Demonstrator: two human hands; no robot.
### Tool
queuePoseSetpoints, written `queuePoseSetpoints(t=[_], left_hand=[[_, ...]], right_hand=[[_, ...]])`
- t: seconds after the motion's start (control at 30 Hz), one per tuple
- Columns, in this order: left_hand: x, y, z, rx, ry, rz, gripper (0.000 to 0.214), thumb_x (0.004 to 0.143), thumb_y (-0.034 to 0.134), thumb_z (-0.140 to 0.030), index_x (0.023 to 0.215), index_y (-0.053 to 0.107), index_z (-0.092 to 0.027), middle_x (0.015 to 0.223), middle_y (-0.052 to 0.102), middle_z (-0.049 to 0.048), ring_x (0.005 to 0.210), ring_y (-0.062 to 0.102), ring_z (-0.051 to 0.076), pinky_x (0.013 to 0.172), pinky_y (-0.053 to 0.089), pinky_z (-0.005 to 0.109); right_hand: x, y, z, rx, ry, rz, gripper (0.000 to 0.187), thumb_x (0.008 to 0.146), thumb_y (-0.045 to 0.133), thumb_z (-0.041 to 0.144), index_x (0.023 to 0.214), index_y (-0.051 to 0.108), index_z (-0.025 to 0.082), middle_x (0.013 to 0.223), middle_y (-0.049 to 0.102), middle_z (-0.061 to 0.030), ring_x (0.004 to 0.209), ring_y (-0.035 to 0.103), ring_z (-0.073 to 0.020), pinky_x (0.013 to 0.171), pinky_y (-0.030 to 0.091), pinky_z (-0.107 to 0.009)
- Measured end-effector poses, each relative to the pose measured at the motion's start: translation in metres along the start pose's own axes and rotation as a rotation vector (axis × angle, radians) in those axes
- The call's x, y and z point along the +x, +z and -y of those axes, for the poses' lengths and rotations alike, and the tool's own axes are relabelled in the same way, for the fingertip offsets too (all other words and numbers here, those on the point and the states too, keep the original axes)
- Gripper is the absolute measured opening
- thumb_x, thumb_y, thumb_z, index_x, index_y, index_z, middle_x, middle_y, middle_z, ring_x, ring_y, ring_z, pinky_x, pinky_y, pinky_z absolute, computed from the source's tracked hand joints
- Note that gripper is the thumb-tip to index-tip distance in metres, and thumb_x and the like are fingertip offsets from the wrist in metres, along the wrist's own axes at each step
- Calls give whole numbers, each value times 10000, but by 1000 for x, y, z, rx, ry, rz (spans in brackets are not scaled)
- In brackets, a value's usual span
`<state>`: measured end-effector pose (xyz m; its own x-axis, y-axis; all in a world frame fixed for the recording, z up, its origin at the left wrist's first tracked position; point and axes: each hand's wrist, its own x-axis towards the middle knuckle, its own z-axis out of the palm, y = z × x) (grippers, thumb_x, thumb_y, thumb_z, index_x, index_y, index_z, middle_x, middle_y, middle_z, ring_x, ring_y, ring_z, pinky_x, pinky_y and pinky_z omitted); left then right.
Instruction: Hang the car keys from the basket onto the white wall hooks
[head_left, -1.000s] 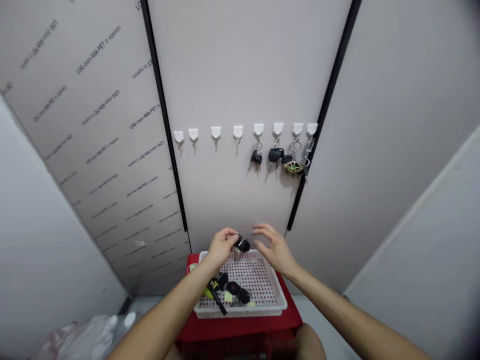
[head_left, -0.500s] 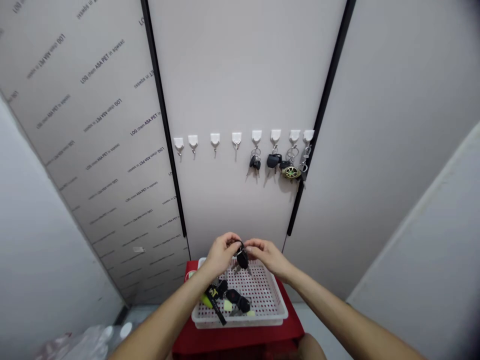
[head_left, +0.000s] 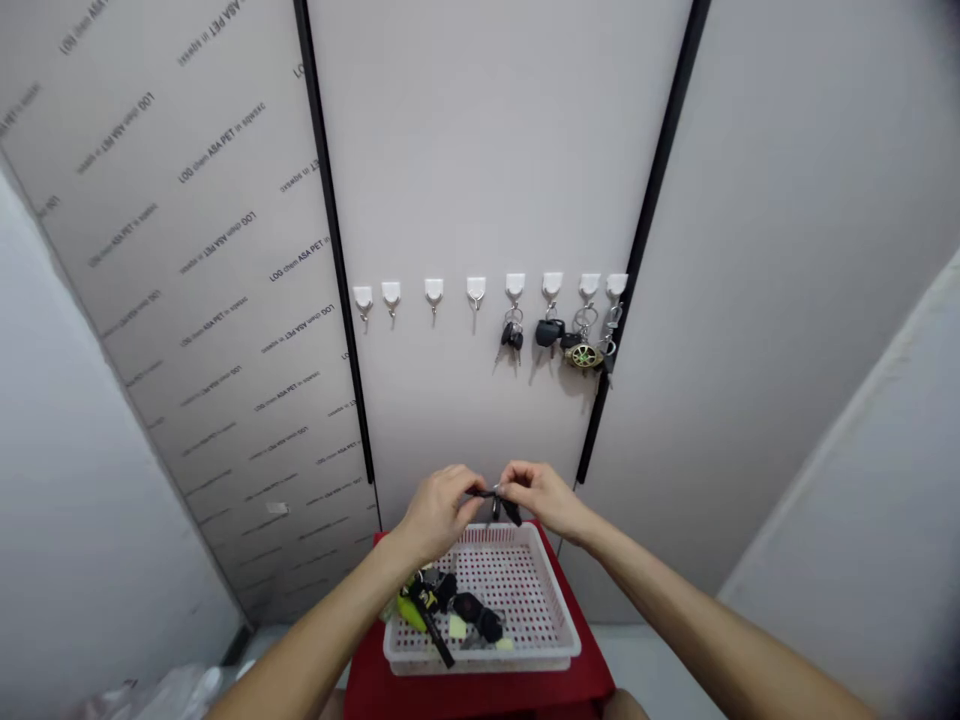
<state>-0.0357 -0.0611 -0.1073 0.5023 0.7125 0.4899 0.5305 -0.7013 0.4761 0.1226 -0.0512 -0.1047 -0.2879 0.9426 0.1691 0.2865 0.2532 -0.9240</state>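
Observation:
Above the far rim of a white perforated basket [head_left: 559,610], both my hands pinch one bunch of black-headed keys [head_left: 511,511]. The thumb and fingers of my left hand [head_left: 441,512] close on its dark strap-like end. My right hand [head_left: 546,500] grips the bunch near its metal ring, with the keys dangling between the hands. Inside the basket, on its left side, lie more black keys [head_left: 469,606], a yellow-green item [head_left: 410,612], a black stick-shaped piece [head_left: 435,632] and small pale-yellow tags [head_left: 457,627].
A row of white adhesive hooks [head_left: 434,290] runs along the wall. Several at the right carry key bunches [head_left: 550,332], one with a gold-and-green charm [head_left: 583,356]. The basket stands on a red-covered surface [head_left: 480,693]. Clear plastic [head_left: 176,690] lies at the lower left.
The keys have been raised slightly and turned between my hands. My right hand has come up over the ring, and the camera view has tilted a little upward.

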Motion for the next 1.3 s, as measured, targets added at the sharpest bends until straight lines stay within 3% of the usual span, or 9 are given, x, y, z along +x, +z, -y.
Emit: queuePoseSetpoints(t=[0.2, 0.3, 0.4, 0.53, 0.67, 0.87, 1.1, 1.2, 1.3], left_hand=[[39, -26, -11, 9, 58, -244, 265, 625, 439, -144, 889, 431, -176, 890, 491, 35, 836, 435, 120, 745, 340, 249], [72, -47, -17, -28, 13, -386, 290, 631, 438, -165, 920, 420, -179, 919, 498, 40, 846, 446, 123, 737, 352, 258], [102, -65, -18, -132, -83, -431, 259, 631, 435, -167, 890, 438, -164, 854, 532, 37, 761, 484, 110, 676, 382, 240], [128, -82, -20, -174, -166, -489, 225, 625, 438, -165, 848, 466, -154, 767, 549, 26, 646, 494, 89, 601, 393, 213], [138, -90, -25, -119, -189, -471, 236, 624, 441, -171, 858, 472, -163, 778, 547, 24, 652, 490, 91, 611, 386, 221], [134, -84, -18, 22, -287, -345, 298, 621, 438, -175, 918, 456, -159, 857, 540, 57, 726, 496, 132, 653, 378, 261], [110, -71, -8, 13, -397, -246, 339, 626, 417, -160, 962, 443, -125, 938, 523, 86, 767, 494, 135, 682, 377, 251], [87, -55, -5, -56, -361, -190, 326, 637, 413, -167, 959, 445, -119, 932, 527, 79, 759, 498, 115, 685, 382, 225], [50, -28, 4, -41, -300, -33, 290, 638, 417, -184, 916, 477, -129, 895, 546, 64, 767, 497, 115, 699, 377, 224]], right_hand=[[35, -20, 57, -30, -150, -352, 123, 555, 488, 249, 525, 470, 131, 461, 439, 39, 440, 378, -56, 443, 312, -186], [57, -30, 89, -104, -283, -448, 134, 548, 491, 262, 557, 512, 130, 485, 470, 30, 455, 395, -61, 451, 319, -188], [82, -37, 113, -214, -378, -542, 164, 553, 480, 277, 594, 549, 133, 526, 514, 17, 494, 438, -75, 484, 342, -193], [112, -44, 135, -366, -376, -668, 196, 575, 450, 275, 631, 580, 140, 594, 568, -10, 569, 494, -99, 547, 366, -206], [129, -48, 148, -546, -266, -755, 204, 592, 432, 239, 654, 600, 143, 621, 592, -41, 607, 521, -124, 569, 374, -217], [133, -45, 146, -727, -136, -678, 195, 606, 438, 184, 681, 608, 123, 684, 607, -81, 665, 539, -145, 605, 386, -218], [117, -44, 131, -691, -223, -620, 253, 623, 398, 149, 784, 592, 123, 736, 609, -54, 707, 538, -119, 667, 380, -192], [97, -34, 108, -656, -273, -606, 279, 637, 380, 174, 839, 567, 129, 798, 598, -47, 723, 527, -107, 668, 376, -187], [66, -10, 60, -627, -234, -330, 259, 630, 387, 183, 799, 575, 128, 753, 605, -42, 647, 526, -100, 610, 382, -184]])
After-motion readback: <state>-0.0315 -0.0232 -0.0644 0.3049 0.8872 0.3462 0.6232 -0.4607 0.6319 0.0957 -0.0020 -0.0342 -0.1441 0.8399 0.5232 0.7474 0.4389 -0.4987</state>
